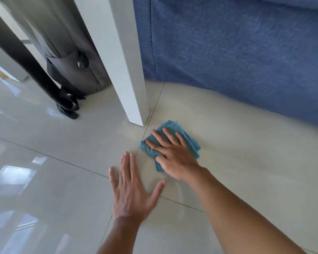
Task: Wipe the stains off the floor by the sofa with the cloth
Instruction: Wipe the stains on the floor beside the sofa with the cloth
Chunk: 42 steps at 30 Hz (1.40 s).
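Folded blue cloth flat on glossy floor beside blue sofa

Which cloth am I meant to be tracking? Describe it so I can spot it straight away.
Start at the blue sofa, then drop to the pale tiled floor beside the white post. The cloth lies flat there under the right hand: folded, teal, the only fabric on the tiles.

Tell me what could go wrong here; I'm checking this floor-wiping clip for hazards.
The folded blue cloth under the right hand lies close to the white post, so a forward stroke could knock the fingers against it. The left hand braces flat on the glossy pale tiled floor and might slip if the tile is damp.
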Motion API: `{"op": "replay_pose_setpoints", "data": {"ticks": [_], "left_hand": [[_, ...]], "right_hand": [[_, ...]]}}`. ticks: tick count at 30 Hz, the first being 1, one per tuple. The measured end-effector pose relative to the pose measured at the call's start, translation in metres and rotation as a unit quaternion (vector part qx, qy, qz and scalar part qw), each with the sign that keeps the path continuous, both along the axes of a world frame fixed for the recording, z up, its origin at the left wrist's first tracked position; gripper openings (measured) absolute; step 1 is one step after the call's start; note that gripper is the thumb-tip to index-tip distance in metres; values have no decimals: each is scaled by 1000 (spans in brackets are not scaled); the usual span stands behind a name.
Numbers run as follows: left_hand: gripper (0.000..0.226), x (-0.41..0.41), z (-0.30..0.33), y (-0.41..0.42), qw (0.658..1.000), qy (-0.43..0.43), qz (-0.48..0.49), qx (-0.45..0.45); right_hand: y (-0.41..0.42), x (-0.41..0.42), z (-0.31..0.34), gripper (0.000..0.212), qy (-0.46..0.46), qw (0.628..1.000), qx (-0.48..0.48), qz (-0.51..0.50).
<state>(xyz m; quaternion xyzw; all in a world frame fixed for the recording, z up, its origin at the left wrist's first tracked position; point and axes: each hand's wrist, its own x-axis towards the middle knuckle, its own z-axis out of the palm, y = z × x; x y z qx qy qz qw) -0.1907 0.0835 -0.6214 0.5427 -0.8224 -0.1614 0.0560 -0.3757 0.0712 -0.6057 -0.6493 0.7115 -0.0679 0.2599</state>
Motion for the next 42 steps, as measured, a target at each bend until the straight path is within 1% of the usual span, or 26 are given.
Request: {"op": "replay_pose_setpoints", "data": {"ticks": [3, 5, 7, 9, 12, 14, 17, 20, 22, 26, 29, 32, 34, 36, 37, 38, 39, 40, 42], "left_hand": [[109, 0, 1, -1, 1000, -2, 3, -6], [104, 2, 0, -4, 1000, -7, 5, -9], [101, 1, 0, -4, 1000, -12, 6, -9], [100, -1, 1, -2, 1000, -16, 7, -8], [101, -2, 1, 0, 1000, -21, 10, -5], [101, -3, 2, 0, 1000, -27, 8, -6], [101, -4, 3, 0, 999, -33, 8, -6], [101, -4, 3, 2, 999, -43, 3, -10], [99, -4, 2, 0, 999, -39, 5, -13], [91, -3, 0, 0, 1000, -23, 7, -11], [89, -1, 0, 1, 1000, -16, 0, -17], [90, -1, -1, 0, 1000, -11, 0, -19], [89, -2, 0, 1, 1000, -11, -5, -15], [87, -2, 1, 2, 1000, -1, -1, -13], [86, -1, 2, 3, 1000, 1, 1, -13], [84, -1, 3, 3, 1000, 3, 3, -16], [81, -2, 5, 3, 1000, 7, 3, -23], [75, -3, 8, 4, 999, 11, 0, -34], [63, -10, 14, 7, 998, 19, -21, -50]], "right_hand": [[15, -8, 4, 60, -24, 1000, 1, -4], [32, -18, 3, 61, 14, 999, -2, -38], [63, -34, -2, 65, 69, 993, 2, -92], [99, -56, -6, 67, 101, 983, 17, -151], [152, -77, -7, 68, 121, 963, 49, -237], [180, -67, -6, 69, 129, 949, 61, -280], [201, -30, -7, 70, 135, 944, 65, -292], [192, -9, -8, 70, 134, 951, 51, -274], [178, -2, -6, 69, 124, 958, 34, -254], [172, 14, -3, 69, 89, 983, 33, -159], [175, 16, 0, 68, 80, 987, 30, -135], [172, 13, 3, 69, 54, 988, 31, -143], [173, 8, 7, 68, -25, 987, 24, -159], [173, -1, 12, 57, -133, 970, -10, -203], [173, -7, 14, 50, -166, 957, -35, -234], [172, -15, 17, 45, -174, 948, -62, -260], [171, -22, 20, 43, -161, 943, -84, -278], [170, -28, 24, 43, -143, 943, -90, -288], [165, -39, 34, 45, -112, 952, -71, -276]]}}
